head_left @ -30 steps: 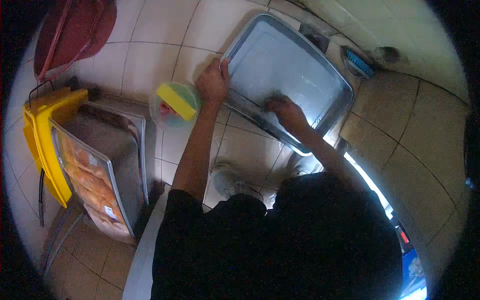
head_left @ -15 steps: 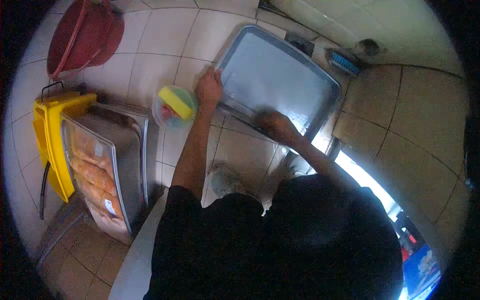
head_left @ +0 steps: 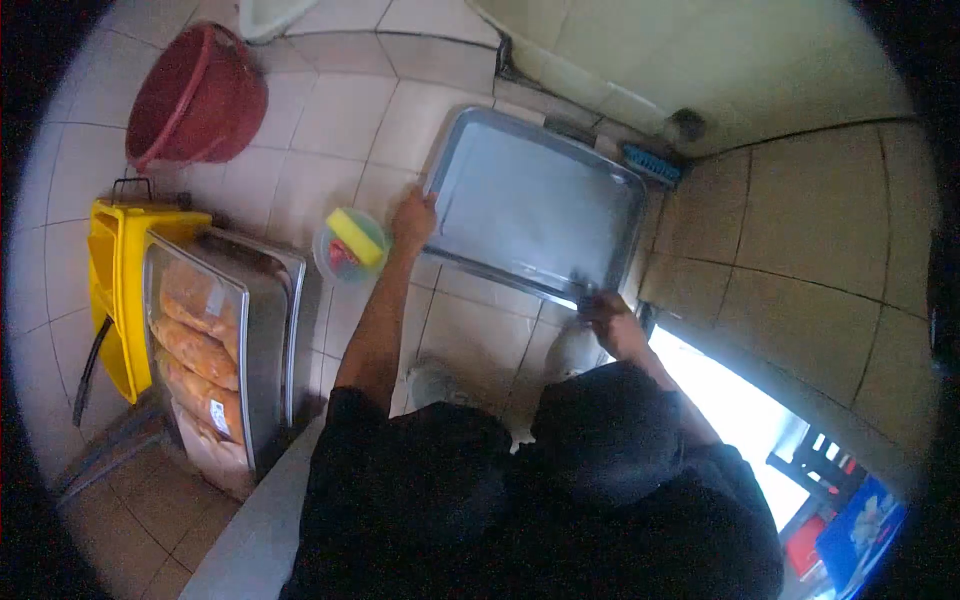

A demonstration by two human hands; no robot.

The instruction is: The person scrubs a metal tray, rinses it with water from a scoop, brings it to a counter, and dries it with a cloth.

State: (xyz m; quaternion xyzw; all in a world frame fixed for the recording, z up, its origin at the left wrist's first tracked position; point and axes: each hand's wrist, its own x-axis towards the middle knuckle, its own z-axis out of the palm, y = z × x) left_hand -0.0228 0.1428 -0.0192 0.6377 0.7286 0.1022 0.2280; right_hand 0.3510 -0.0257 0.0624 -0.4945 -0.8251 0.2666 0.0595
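A large rectangular metal tray [head_left: 540,200], wet and greyish inside, lies in front of me at a slant over the tiled floor. My left hand [head_left: 414,218] is closed around its left rim. Low on the right, my right hand [head_left: 612,325] is at the tray's near corner with its fingers curled. Something dark shows at those fingertips, but I cannot make out what it is. Beside my left wrist, a clear plastic tub [head_left: 322,254] holds a yellow sponge [head_left: 357,236] and something red.
A red bucket [head_left: 235,120] stands at the upper left. Below it are a yellow plastic container [head_left: 130,260] and metal pans [head_left: 270,300] with bagged orange-brown food [head_left: 195,345]. A blue-bristled brush [head_left: 650,163] lies by the wall beyond the tray's right corner.
My right hand has moved from inside the tray to its near right corner. My left hand keeps its hold on the left rim. The camera view has shifted a little.
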